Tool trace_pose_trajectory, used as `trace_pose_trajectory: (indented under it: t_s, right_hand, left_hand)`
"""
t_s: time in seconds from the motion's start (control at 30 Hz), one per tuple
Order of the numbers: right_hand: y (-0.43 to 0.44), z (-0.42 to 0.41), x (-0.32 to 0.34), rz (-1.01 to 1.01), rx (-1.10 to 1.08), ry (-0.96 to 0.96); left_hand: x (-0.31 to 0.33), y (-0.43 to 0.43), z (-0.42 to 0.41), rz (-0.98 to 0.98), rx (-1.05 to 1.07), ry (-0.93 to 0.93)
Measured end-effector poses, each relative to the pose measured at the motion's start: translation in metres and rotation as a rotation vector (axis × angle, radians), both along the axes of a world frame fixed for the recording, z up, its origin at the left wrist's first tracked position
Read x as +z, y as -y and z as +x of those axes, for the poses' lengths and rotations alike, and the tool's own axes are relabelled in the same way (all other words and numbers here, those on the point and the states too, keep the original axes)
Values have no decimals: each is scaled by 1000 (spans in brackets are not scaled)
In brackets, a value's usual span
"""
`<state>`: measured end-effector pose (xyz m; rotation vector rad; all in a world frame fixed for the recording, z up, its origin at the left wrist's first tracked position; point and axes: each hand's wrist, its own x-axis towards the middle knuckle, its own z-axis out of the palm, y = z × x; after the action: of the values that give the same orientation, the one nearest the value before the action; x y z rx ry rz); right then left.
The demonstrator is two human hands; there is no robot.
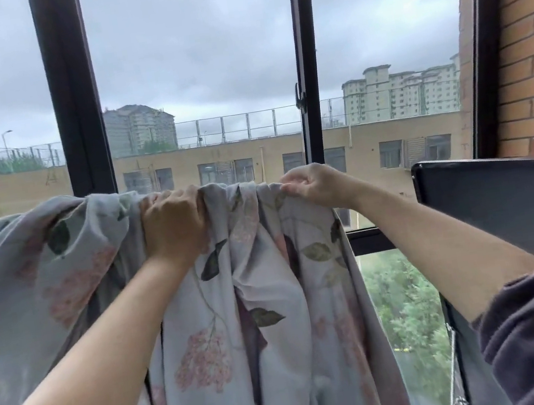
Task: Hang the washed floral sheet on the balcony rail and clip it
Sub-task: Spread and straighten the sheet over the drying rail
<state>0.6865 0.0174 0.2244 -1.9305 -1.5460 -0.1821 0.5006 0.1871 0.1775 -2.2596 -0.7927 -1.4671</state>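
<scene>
Sheet [206, 315] hangs bunched over a hidden rail at the window; we judge it soft, limp, heavy if damp, prone to sliding. Our left hand [173, 221] clamps the gathered top edge; our right hand [308, 185] pinches it nearby. We see no clips.
</scene>
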Motion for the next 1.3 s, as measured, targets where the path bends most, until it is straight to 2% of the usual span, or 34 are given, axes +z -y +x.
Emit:
trace_pose_trajectory:
  t_s: [0.07, 0.17, 0.23, 0.27, 0.33, 0.4, 0.47, 0.6, 0.67, 0.77, 0.87, 0.93, 1.0, 1.07, 1.13, 1.2, 1.3]
  right_hand:
    - [-18, -24, -1, -11, -2, 148]
    - [-29, -34, -18, 125, -184, 420]
    - [-31, -26, -26, 207, -231, 429]
    - [-33, -23, -27, 226, -244, 423]
    - [-41, -21, -26, 237, -266, 417]
    - [-53, -30, -25, 231, -258, 382]
    - [-66, -50, -25, 230, -204, 376]
    - [-101, -107, -18, 172, -87, 523]
    - [-118, -132, -13, 161, -69, 502]
    - [-139, -152, -7, 129, -114, 439]
    - [-151, -164, -4, 123, -138, 443]
    - [-161, -185, 3, 158, -71, 454]
    - [-172, -204, 11, 66, -5, 412]
    - [-185, -215, 16, -62, -4, 387]
    - [-201, -222, 20, -92, -76, 395]
    - [-215, -229, 25, -85, -109, 387]
    - [-232, -241, 25, -119, -105, 411]
  left_hand:
    - [2, 3, -1, 6, -5, -25]
    - [5, 1, -20, 28, -29, -13]
    - [10, -14, -43, 73, 141, -24]
    - [13, -24, -58, 12, 244, -29]
    - [18, -39, -86, -257, 390, -34]
    - [17, -47, -102, -397, 372, -31]
    - [10, -47, -107, -319, 328, -54]
    - [15, -39, -111, -135, 239, -79]
    - [25, -40, -118, -139, 244, -95]
    - [49, -54, -136, -321, 246, -43]
    - [73, -75, -148, -623, 132, 150]
    - [83, -95, -156, -812, 23, 292]
    - [86, -119, -164, -891, 6, 348]
    - [87, -144, -178, -877, 30, 362]
    - [87, -167, -201, -795, 119, 289]
    - [86, -186, -218, -686, 202, 60]
    - [76, -202, -223, -741, 210, -294]
